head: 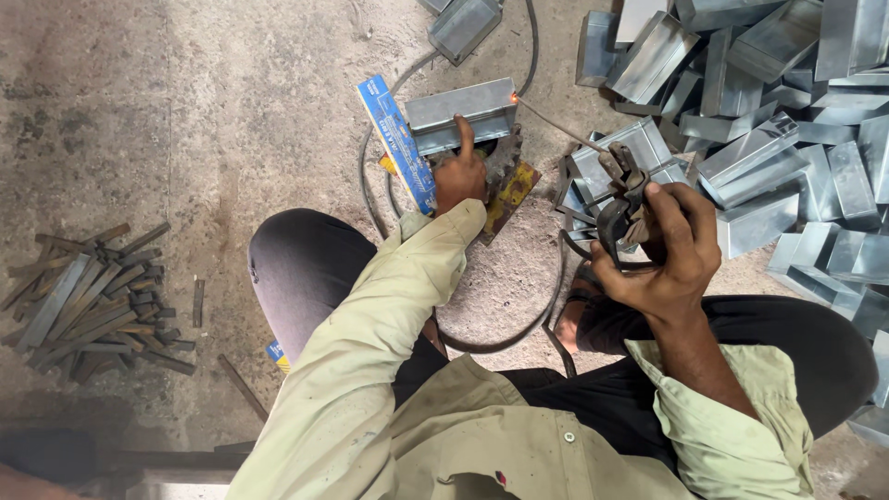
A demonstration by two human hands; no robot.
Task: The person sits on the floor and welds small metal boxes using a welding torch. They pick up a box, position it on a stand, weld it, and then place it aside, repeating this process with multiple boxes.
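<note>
Grey folded metal box [463, 113] on floor, electrode [556, 125] at corner

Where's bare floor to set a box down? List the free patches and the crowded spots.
Free: bare concrete floor between the metal strip pile and blue packet. Crowded: right side, heaped sheet-metal boxes; centre, left hand on a box, right hand gripping the electrode holder, cables looping.

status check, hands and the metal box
Left hand pressing down on metal box. Right hand gripping rod holder, rod tip glowing at box corner. Nothing in between.
</note>
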